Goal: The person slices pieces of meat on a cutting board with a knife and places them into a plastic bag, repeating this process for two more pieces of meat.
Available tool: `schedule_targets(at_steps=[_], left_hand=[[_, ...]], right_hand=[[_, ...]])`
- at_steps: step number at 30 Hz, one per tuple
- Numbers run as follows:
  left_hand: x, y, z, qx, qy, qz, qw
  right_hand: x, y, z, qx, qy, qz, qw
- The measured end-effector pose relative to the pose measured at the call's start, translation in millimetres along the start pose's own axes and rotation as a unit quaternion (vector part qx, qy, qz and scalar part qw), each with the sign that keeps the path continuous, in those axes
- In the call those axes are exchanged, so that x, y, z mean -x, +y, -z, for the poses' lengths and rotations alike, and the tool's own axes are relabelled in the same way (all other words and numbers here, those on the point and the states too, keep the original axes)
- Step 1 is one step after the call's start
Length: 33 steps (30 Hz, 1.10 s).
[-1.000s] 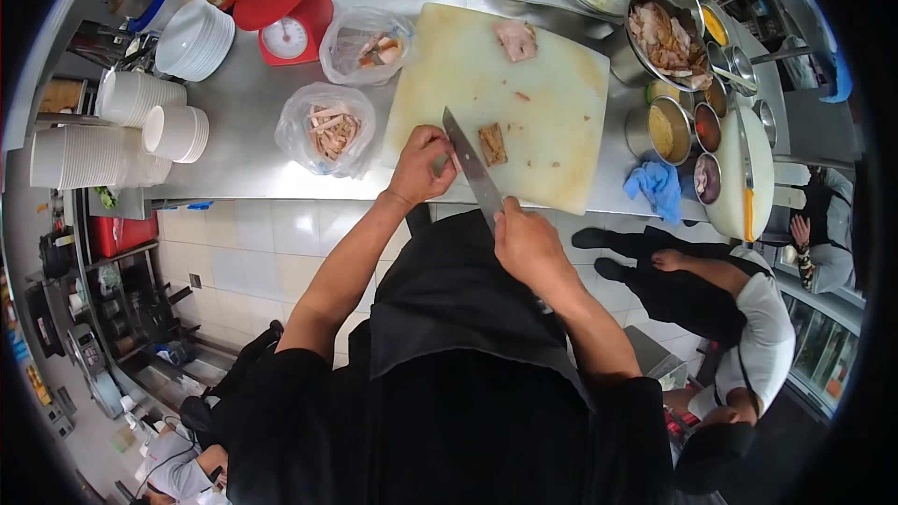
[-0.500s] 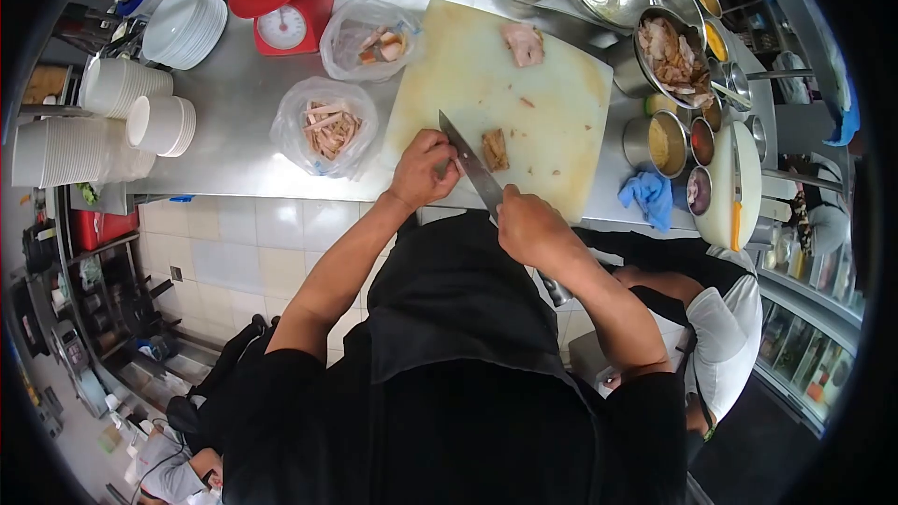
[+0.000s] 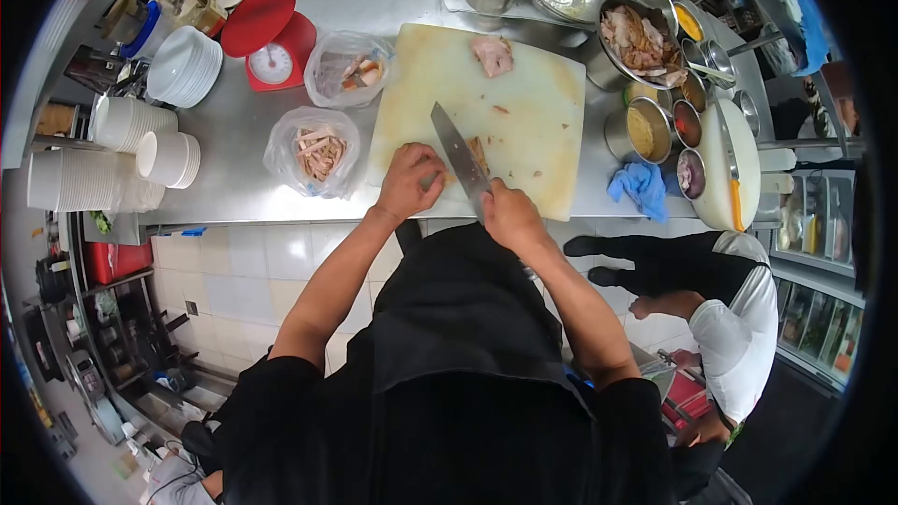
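Note:
On the pale cutting board (image 3: pixel 552 168), my right hand (image 3: pixel 512 217) is wrapped round the handle of a large knife (image 3: pixel 456 147), its blade pointing up and left. The blade partly covers a brown piece of meat (image 3: pixel 479 155). My left hand (image 3: pixel 410 182) is left of the blade, at the board's lower left, fingers curled round something I cannot make out. A paler meat chunk (image 3: pixel 492 55) lies near the board's top edge, with small scraps between. Left of the board are a bag of meat strips (image 3: pixel 319 154) and another bag with meat pieces (image 3: pixel 361 73).
A red scale (image 3: pixel 282 54), stacked white bowls (image 3: pixel 168 160) and plates (image 3: pixel 185 67) stand left. Metal bowls, one heaped with sliced meat (image 3: pixel 640 40), crowd the right, near a blue cloth (image 3: pixel 639 191). A person in white (image 3: pixel 739 327) is at lower right.
The view has shifted. My left hand has turned, its fingers now curled lower beside the blade. The knife now covers part of the brown meat. The person at the right has shifted, showing more legs.

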<state>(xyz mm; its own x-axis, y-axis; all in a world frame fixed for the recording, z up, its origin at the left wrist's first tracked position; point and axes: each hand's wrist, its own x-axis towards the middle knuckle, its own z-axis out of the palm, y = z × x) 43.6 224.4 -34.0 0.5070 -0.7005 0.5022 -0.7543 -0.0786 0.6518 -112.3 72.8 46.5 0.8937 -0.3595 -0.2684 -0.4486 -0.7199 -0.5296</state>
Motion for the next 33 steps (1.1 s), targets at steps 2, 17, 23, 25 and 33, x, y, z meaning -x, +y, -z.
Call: schedule_targets(at_steps=[2, 17, 23, 25, 33], left_hand=[[-2, 1, 2, -0.016, -0.015, -0.014, 1.000], [-1, -7, -5, -0.063, 0.020, 0.037, 0.997], [-4, -3, 1, -0.033, 0.025, 0.036, 0.998], [-3, -3, 0, -0.043, 0.028, 0.050, 0.997], [-2, -5, -1, -0.029, 0.020, 0.041, 0.999]], right_hand=[[8, -14, 15, 0.020, -0.015, -0.006, 1.000], [-2, -31, -21, 0.103, -0.017, 0.034, 0.994], [-1, -34, 1, 0.095, -0.029, 0.051, 0.994], [-1, -40, -7, 0.099, -0.047, 0.032, 0.993], [3, -32, 12, 0.060, 0.000, 0.030, 0.998]])
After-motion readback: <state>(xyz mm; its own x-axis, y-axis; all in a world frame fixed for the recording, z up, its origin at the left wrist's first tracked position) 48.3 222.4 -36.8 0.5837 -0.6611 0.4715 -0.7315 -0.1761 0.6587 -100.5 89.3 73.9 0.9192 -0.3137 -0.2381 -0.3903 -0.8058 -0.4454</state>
